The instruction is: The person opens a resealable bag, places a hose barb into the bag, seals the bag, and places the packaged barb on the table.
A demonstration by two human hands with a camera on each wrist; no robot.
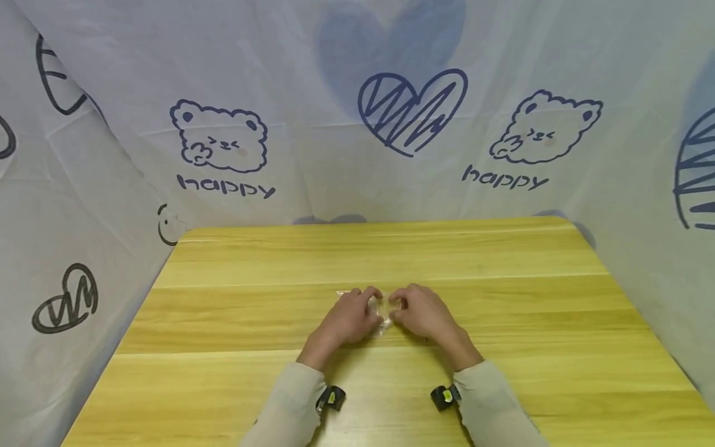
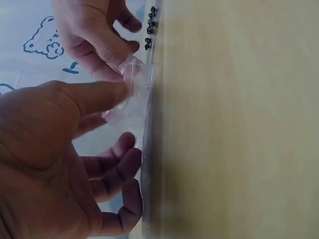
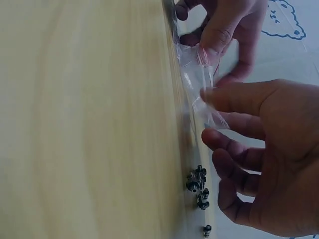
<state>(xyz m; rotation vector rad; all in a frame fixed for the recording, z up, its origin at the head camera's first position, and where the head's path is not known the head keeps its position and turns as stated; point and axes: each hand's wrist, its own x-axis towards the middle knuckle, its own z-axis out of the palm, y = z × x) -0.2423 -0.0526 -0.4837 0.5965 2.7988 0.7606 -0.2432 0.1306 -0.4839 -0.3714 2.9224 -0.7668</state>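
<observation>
Above the middle of the wood-grained table (image 1: pixel 223 323), I see both hands grasping one small clear plastic bag (image 3: pixel 196 74), which has a thin red line near its edge. The left hand (image 1: pixel 350 315) pinches one side with thumb and finger; the right hand (image 1: pixel 424 313) pinches the other the same way, its spare fingers curled loosely. Whether the bag touches the tabletop, I can't tell. Small dark metal-looking pieces (image 3: pixel 196 180) lie on the wood near the right hand. Behind hangs a pale cloth (image 1: pixel 318 149) printed with hearts and bears.
</observation>
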